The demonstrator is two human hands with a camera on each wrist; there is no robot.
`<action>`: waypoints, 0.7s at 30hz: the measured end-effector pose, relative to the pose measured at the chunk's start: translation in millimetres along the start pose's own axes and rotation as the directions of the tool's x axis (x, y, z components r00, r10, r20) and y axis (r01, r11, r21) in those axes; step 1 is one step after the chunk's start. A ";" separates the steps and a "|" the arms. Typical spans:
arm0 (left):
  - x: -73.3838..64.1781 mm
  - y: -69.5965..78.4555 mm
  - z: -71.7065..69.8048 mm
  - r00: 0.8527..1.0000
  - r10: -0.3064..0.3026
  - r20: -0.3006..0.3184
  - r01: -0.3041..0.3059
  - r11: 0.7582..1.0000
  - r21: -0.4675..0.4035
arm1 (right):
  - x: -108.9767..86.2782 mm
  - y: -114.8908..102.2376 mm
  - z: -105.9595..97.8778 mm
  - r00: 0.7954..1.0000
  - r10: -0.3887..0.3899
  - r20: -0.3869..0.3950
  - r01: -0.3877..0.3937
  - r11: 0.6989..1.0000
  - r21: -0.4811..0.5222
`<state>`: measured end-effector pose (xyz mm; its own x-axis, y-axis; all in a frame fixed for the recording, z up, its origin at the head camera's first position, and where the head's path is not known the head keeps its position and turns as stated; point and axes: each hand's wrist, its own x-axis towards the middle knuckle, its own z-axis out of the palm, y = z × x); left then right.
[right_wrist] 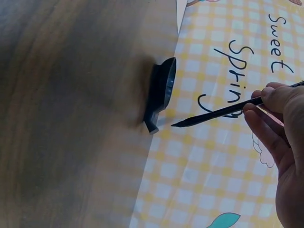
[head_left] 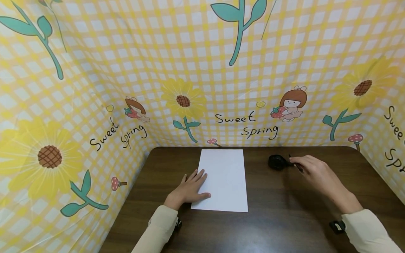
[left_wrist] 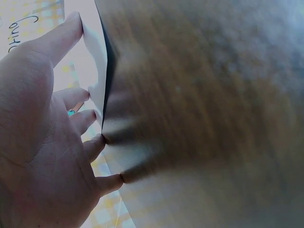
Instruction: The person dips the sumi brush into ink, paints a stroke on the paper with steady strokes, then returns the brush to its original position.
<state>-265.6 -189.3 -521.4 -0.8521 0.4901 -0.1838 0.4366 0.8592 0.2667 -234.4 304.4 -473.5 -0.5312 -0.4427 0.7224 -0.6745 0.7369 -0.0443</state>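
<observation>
A white sheet of paper [head_left: 224,181] lies flat on the dark table. My left hand [head_left: 191,188] rests on its left side with spread fingers; in the left wrist view, the thumb and some fingertips touch the paper's lifted edge [left_wrist: 97,57]. My right hand [head_left: 316,175] pinches a slim black pen [right_wrist: 213,115] between thumb and fingers. Its tapered tip points down and left, apart from the black dish. That small dish [head_left: 277,162] has a short stubby handle and stands on the table to the left of the right hand. What it holds is hidden.
Brown wooden tabletop [head_left: 269,228] extends around the paper and dish. A yellow checked cloth [head_left: 202,70] with flower prints hangs behind and along both sides, meeting the table's back edge. A dark band [head_left: 337,226] sits at the right wrist.
</observation>
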 end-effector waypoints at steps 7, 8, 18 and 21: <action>0.6 0.0 -0.4 1.000 -0.006 0.004 0.006 1.000 -0.002 | 8.0 1.9 0.5 0.998 -0.011 -0.055 0.012 1.000 0.004; 0.8 0.0 -0.4 1.000 -0.007 0.005 0.007 1.000 -0.002 | 9.0 1.7 0.5 0.998 -0.011 -0.057 0.012 1.000 0.006; -0.4 1.8 -1.6 1.000 -0.013 0.004 0.013 1.000 -0.006 | 17.0 0.8 3.2 0.997 0.022 -0.081 -0.022 1.000 0.007; 0.1 1.8 -0.7 1.000 -0.014 0.005 0.014 1.000 -0.012 | 17.7 1.1 4.0 0.995 0.048 -0.084 -0.047 0.999 0.009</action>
<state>-265.1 -187.8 -520.3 -0.8566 0.4789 -0.1920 0.4214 0.8641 0.2753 -246.7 295.4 -463.5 -0.5178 -0.3625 0.7749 -0.6535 0.7522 -0.0847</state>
